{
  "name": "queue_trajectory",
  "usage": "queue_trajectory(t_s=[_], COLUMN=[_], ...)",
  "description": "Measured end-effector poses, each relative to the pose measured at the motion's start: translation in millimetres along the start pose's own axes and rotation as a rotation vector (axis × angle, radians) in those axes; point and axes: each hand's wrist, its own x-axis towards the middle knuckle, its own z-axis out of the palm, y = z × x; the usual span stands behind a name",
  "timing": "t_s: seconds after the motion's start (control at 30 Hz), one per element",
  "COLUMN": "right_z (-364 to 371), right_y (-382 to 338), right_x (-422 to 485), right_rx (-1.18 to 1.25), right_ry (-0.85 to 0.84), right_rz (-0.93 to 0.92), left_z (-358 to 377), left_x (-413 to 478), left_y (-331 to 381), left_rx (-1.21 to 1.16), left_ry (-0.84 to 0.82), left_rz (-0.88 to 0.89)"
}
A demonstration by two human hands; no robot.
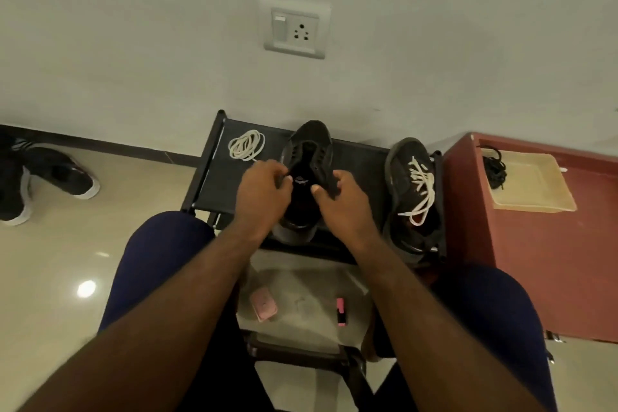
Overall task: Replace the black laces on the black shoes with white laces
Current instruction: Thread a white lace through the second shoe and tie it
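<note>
Unlaced shoe point(309, 157): black, matte upper, eyelet rows bare, tongue exposed with a small printed label; it stands toe toward the wall, mid-way along the black rack point(357, 157), which has a dark fabric top on a tube frame. My left hand point(264, 192) grips the shoe's left flap with curled fingers. My right hand point(344, 201) pinches the right flap between thumb and fingers. Both wrists cover the heel, so I cannot see that end. White lace point(246, 145): round cord, loosely coiled on the rack just left of the toe; one tail runs toward my left hand, and I cannot tell whether the fingers touch it. Second shoe point(413, 191): same black make, at the rack's right end, threaded with flat white lace, ends loose over the opening. Right of the rack, touching it or nearly so, is a red-brown cabinet point(535, 261). On its top sits a shallow beige plastic tray point(531, 184) holding the black laces point(495, 167) in a tangle at the near-left corner. Wall behind: a white socket plate point(295, 31). Glossy tiled floor point(60, 271), left: a pair of dark sneakers point(50, 174) with white soles, well apart from the rack. Between my knees, two small pink items point(264, 304) lie on the floor, too blurred to identify.
</note>
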Motion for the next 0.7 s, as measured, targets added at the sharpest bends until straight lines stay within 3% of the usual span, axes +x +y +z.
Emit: queue_trajectory(t_s=[0.03, 0.17, 0.53, 0.6, 0.7], right_z=[13, 41, 35, 37, 42], right_y=[-7, -15, 9, 3, -21], right_x=[4, 16, 15, 16, 24], right_rx=[-0.016, -0.039, -0.114, -0.121, -0.146], right_ry=[-0.046, -0.073, 0.038, 0.129, 0.310], right_rz=[0.049, 0.230, 0.244, 0.164, -0.197], left_z=[-3, 6, 13, 6, -11], left_x=[7, 12, 10, 18, 37], left_y=[-11, -31, -26, -32, -40], left_rx=[0.001, -0.051, -0.123, -0.135, -0.204], left_ry=[-0.015, -0.328, -0.450, -0.462, -0.297], left_rz=[-0.093, -0.365, -0.356, -0.351, -0.317])
